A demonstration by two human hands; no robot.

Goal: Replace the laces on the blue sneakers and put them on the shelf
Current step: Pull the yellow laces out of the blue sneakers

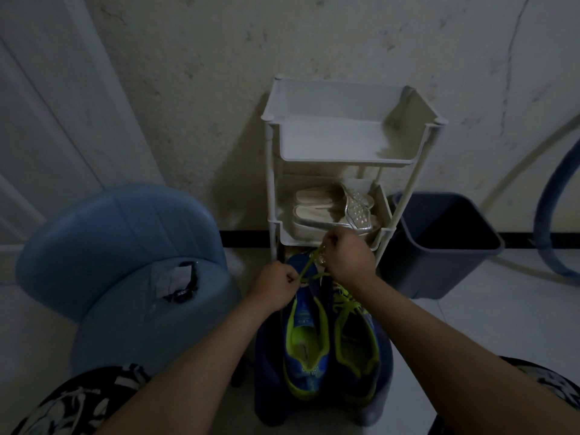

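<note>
Two blue sneakers with lime-green lining stand side by side on a dark blue stool point(266, 400), toes away from me. The left sneaker point(306, 337) has its tongue bare; the right sneaker point(356, 340) carries green lacing. A lime-green lace point(309, 266) runs taut above the left sneaker's toe end. My left hand point(276, 285) pinches its lower part. My right hand point(348, 257) grips its upper end, just in front of the white shelf rack point(345, 152).
The rack's top tier holds nothing; its middle tier holds a pair of silver sandals point(332, 210). A blue round chair point(125, 262) with a small dark item on its seat stands left. A dark bin point(439, 243) stands right, by a blue hoop point(546, 221).
</note>
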